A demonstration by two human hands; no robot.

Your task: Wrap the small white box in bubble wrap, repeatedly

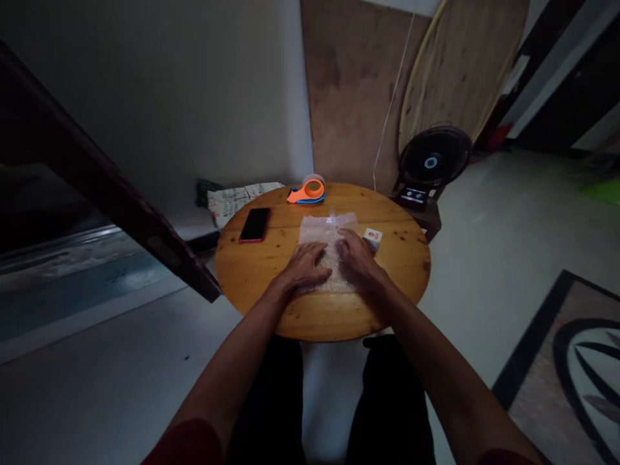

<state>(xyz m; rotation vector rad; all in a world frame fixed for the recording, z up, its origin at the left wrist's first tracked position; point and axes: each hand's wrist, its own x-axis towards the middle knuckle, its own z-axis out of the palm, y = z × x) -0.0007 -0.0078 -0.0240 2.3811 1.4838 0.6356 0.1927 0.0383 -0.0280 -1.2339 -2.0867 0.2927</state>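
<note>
A sheet of bubble wrap (314,230) lies on the round wooden table (334,320) in front of me. My left hand (308,263) rests on the left part of the sheet, fingers stretched out and thumb apart. On the right part of the sheet lies my right hand (357,254), its fingers reaching forward and nothing visible in its grasp; its underside is in shadow. Just beyond the right hand, by the sheet's right edge, stands a small white box (372,236) with an orange-red mark.
At the table's back edge sits an orange and blue tape dispenser (307,192). A red-edged phone (254,225) lies at the left. Behind the table are a printed sack (237,199) and, to the right, a round black fan (433,161) on a low stand.
</note>
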